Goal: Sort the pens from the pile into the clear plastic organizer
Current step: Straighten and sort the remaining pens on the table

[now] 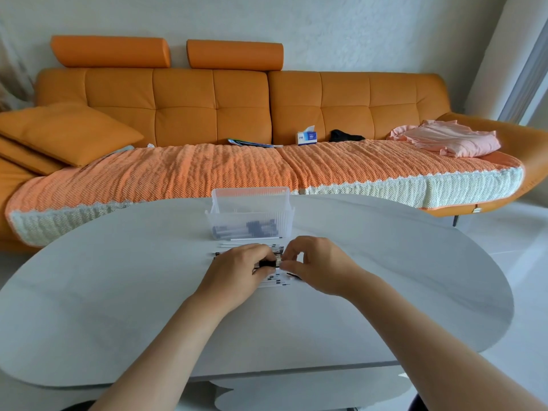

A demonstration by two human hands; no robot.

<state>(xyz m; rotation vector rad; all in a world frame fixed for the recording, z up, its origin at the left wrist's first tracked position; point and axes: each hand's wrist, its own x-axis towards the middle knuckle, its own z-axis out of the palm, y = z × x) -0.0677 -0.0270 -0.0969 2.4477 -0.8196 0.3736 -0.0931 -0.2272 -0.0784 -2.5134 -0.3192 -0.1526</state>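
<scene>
A pile of thin white pens point(255, 244) with dark tips lies on the grey table point(118, 277), just in front of the clear plastic organizer point(250, 213). Several dark pens lie inside the organizer's front compartment. My left hand point(240, 272) rests over the pile with its fingers curled round a dark-capped pen point(267, 264). Facing it, my right hand point(311, 264) pinches the same pen's right end between thumb and fingertips. Much of the pile is hidden under both hands.
An orange sofa point(237, 108) with a knitted cover runs behind the table, holding a tissue box point(307, 137), pink clothes point(444, 137) and cushions point(68, 132). The table's curved edges drop off at left, right and near me.
</scene>
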